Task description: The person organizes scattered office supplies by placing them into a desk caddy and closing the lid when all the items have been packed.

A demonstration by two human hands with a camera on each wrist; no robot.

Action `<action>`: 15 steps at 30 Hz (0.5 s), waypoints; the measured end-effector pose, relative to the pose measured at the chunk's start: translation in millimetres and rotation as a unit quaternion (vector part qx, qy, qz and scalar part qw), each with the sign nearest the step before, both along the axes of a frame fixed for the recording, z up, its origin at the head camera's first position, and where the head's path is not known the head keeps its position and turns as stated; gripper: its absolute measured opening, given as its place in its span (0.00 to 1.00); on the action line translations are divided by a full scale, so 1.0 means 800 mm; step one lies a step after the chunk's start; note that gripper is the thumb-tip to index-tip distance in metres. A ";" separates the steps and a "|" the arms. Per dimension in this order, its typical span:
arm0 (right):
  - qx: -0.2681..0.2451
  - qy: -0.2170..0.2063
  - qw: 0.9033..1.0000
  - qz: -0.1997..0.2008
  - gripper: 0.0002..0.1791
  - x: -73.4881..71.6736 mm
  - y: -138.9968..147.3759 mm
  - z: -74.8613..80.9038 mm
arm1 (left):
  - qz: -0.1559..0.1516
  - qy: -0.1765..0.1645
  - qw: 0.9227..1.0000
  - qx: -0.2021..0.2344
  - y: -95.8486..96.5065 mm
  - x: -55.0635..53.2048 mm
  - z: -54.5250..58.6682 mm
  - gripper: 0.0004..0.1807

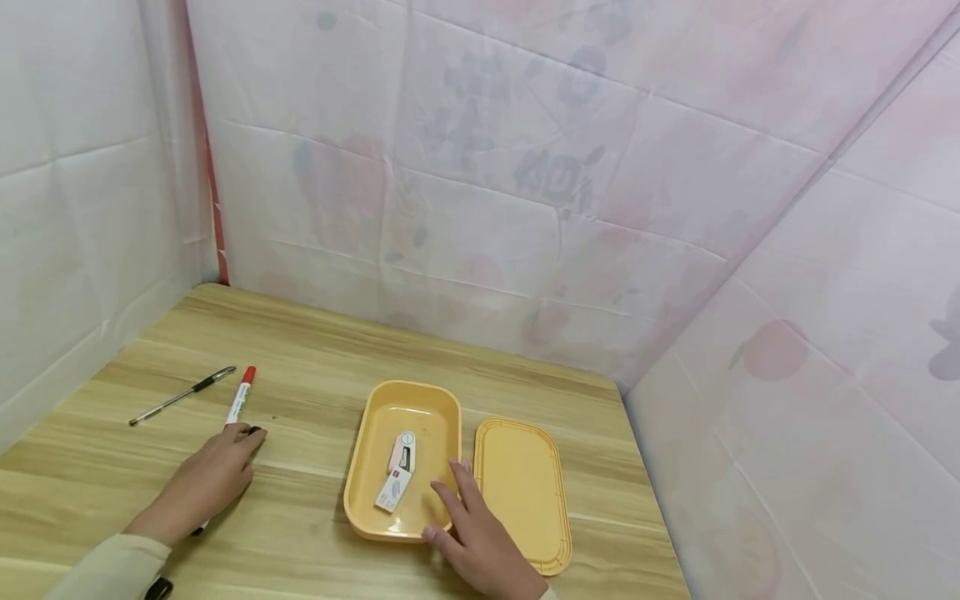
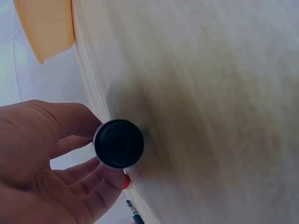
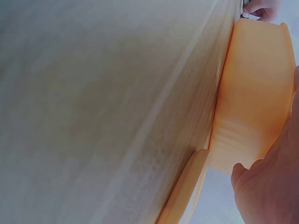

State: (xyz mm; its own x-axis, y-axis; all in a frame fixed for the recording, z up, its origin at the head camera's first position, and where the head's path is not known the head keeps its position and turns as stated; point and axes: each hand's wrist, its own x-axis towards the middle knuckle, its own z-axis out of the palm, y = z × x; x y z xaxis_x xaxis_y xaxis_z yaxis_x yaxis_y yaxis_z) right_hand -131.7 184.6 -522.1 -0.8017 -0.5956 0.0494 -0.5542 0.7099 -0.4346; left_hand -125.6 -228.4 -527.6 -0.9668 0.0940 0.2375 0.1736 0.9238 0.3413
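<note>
My left hand [image 1: 202, 471] is on the left of the table, its thumb and fingers round a marker with black ends [image 2: 119, 143]; most of the marker is hidden under the hand in the head view. Just beyond the fingertips lies a white marker with a red cap [image 1: 241, 398]. At the near right corner of a yellow plastic box [image 1: 352, 467], my right hand [image 1: 483, 533] has its fingers spread and gently bent over the rim. Inside the box lie a pale packet with a stapler-like picture [image 1: 402, 454] and a small white box with a red mark [image 1: 393, 492].
A yellow lid [image 1: 525, 492] lies flat to the right of the box, partly under the right hand. Left of the red-capped marker is a clear pen with a black grip [image 1: 183, 395]. Printed pale sheets [image 1: 480, 167] enclose the wooden table [image 1: 300, 508].
</note>
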 end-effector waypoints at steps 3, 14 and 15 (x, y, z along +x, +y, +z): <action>-0.001 0.011 1.000 0.002 0.32 0.000 0.000 -0.001 | -0.001 -0.005 1.000 0.005 0.000 0.000 0.002 0.24; 0.004 -0.001 1.000 -0.003 0.33 0.000 0.000 0.002 | -0.021 -0.007 1.000 0.013 0.004 -0.004 0.013 0.27; 0.005 -0.002 1.000 -0.004 0.33 0.001 -0.001 0.002 | -0.022 -0.007 1.000 0.012 0.005 -0.005 0.014 0.27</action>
